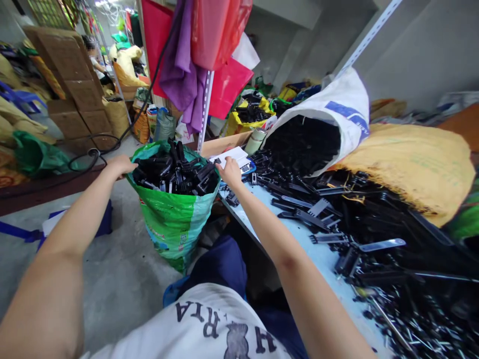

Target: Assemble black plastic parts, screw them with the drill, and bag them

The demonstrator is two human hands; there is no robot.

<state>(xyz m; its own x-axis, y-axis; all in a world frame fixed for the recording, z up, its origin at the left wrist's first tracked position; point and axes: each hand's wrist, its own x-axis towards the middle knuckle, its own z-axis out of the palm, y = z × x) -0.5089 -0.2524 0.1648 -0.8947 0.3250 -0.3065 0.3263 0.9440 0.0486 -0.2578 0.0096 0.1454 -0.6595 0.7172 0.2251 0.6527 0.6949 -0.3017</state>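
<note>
A green woven sack (168,209), filled to the top with black plastic parts (172,172), stands upright on the floor in front of me. My left hand (121,166) is closed on the left side of its rim. On the opposite side, my right hand (230,172) pinches the rim near the table corner. Both arms are stretched forward, and the sack's mouth is spread wide between them. Behind my right hand lie white papers or a white box (234,157), which I cannot make out exactly, and a pale green cylinder (256,140).
To my right, a light blue table (269,199) carries heaped black parts, screws and a tipped white sack (325,114). A yellow sack (407,159) lies beyond. A perforated metal post (205,112) rises behind the green sack. Stacked cartons (71,80) and a seated person (98,62) are farther left.
</note>
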